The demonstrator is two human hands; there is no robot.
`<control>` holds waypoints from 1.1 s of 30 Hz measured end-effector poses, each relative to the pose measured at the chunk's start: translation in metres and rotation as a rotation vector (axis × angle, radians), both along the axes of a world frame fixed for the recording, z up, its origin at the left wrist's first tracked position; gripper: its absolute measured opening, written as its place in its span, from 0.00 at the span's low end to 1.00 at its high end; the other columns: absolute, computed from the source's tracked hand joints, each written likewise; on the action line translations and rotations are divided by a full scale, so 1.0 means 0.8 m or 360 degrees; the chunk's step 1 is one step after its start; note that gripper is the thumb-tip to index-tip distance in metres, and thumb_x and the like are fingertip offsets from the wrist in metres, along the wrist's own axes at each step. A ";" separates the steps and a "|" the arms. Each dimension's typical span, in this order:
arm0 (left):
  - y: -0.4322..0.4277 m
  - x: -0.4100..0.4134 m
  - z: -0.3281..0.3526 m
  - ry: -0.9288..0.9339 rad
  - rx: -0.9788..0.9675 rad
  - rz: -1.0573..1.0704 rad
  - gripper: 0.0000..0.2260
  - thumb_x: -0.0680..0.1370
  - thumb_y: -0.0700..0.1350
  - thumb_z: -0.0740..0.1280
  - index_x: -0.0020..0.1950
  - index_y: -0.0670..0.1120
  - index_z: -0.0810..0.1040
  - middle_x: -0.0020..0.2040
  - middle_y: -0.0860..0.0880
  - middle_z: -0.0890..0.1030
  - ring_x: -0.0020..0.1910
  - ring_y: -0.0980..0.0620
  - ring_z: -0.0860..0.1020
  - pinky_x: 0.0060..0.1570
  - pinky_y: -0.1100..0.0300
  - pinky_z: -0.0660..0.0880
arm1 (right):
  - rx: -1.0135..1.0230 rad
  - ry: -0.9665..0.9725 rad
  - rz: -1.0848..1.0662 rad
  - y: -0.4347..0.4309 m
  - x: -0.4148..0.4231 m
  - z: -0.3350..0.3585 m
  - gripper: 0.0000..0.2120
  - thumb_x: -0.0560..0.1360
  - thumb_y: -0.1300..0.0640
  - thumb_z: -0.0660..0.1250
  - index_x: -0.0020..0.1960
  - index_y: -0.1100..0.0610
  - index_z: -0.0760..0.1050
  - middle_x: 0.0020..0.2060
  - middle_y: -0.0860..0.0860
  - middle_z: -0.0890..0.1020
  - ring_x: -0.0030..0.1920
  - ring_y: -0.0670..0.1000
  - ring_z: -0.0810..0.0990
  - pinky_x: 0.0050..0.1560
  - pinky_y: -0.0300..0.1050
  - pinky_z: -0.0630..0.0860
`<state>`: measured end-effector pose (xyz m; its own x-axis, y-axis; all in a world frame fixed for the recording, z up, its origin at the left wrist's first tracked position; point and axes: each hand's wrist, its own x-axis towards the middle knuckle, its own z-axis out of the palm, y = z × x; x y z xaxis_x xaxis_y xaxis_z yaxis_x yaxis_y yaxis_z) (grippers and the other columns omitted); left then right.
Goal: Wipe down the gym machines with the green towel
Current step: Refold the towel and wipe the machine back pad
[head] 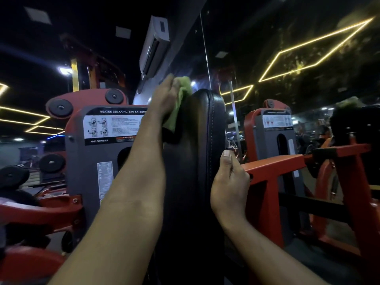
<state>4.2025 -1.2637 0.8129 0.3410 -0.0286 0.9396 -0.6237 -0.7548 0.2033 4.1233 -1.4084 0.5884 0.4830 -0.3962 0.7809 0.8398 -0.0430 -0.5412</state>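
- The left hand [165, 98] reaches up and grasps the green towel [179, 99], which is bunched under its fingers; the fingertips are hidden in the cloth.
- The towel is pressed against the upper left edge of the black back pad [198, 153], just below the pad's top corner, and a fold of it hangs down along that edge under the palm.
- The pad stands upright in the middle of the view, with a line of stitching running down near its right edge.
- The right hand [230, 179] sits lower, at the pad's right edge, thumb pointing up and fingers curled in. I cannot tell what it holds, if anything.
- Just right of that hand runs a red frame bar [273, 165] of the machine.
- Left of the pad stands a grey weight-stack cover [90, 177] with an instruction placard [115, 125] headed "Seated Leg Curl / Leg Extension", set in a red frame with black round caps.
- A mirror [287, 124] on the right shows a second grey cover and red frame.
- An air conditioner [154, 45] hangs on the wall above the towel, and yellow light strips [314, 50] glow in the dark room.
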 end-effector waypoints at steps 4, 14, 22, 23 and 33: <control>-0.050 -0.050 0.004 -0.0022 0.0383 0.0029 0.07 0.82 0.54 0.58 0.45 0.55 0.69 0.39 0.55 0.75 0.44 0.51 0.75 0.49 0.52 0.72 | -0.0006 -0.0009 -0.0071 -0.002 -0.004 0.001 0.21 0.86 0.48 0.53 0.35 0.49 0.66 0.24 0.42 0.72 0.24 0.43 0.70 0.26 0.35 0.65; -0.070 -0.118 -0.054 -0.0473 0.0315 0.0239 0.11 0.83 0.53 0.61 0.55 0.47 0.77 0.52 0.51 0.80 0.49 0.50 0.77 0.45 0.58 0.70 | -0.0128 0.0213 0.0103 -0.014 -0.008 0.001 0.19 0.86 0.43 0.51 0.42 0.46 0.73 0.28 0.40 0.75 0.32 0.40 0.74 0.37 0.42 0.68; -0.117 -0.128 -0.071 -0.0199 0.0359 0.0558 0.16 0.77 0.63 0.66 0.62 0.60 0.78 0.76 0.56 0.66 0.75 0.42 0.62 0.68 0.33 0.65 | -0.0302 0.0327 0.0512 -0.049 -0.005 0.003 0.26 0.85 0.43 0.56 0.76 0.58 0.69 0.70 0.50 0.76 0.70 0.43 0.70 0.60 0.24 0.64; -0.121 -0.127 -0.067 -0.0120 0.0349 0.0629 0.17 0.77 0.65 0.65 0.62 0.60 0.78 0.76 0.56 0.66 0.75 0.41 0.62 0.68 0.31 0.64 | -0.0336 0.0340 0.0552 -0.055 -0.006 0.005 0.26 0.85 0.44 0.56 0.76 0.59 0.69 0.68 0.49 0.76 0.67 0.41 0.70 0.54 0.18 0.63; -0.150 -0.153 -0.179 -0.0463 0.0382 0.1126 0.12 0.76 0.56 0.71 0.59 0.58 0.81 0.71 0.54 0.72 0.68 0.39 0.66 0.43 0.49 0.77 | -0.0479 0.0273 0.0490 -0.076 0.002 -0.003 0.17 0.84 0.38 0.55 0.47 0.42 0.80 0.32 0.51 0.82 0.31 0.51 0.80 0.35 0.46 0.75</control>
<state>4.0803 -1.3834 0.6694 0.0960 -0.1098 0.9893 0.0159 -0.9936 -0.1118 4.1249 -1.4694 0.5861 0.6750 0.0182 0.7376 0.7374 0.0176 -0.6752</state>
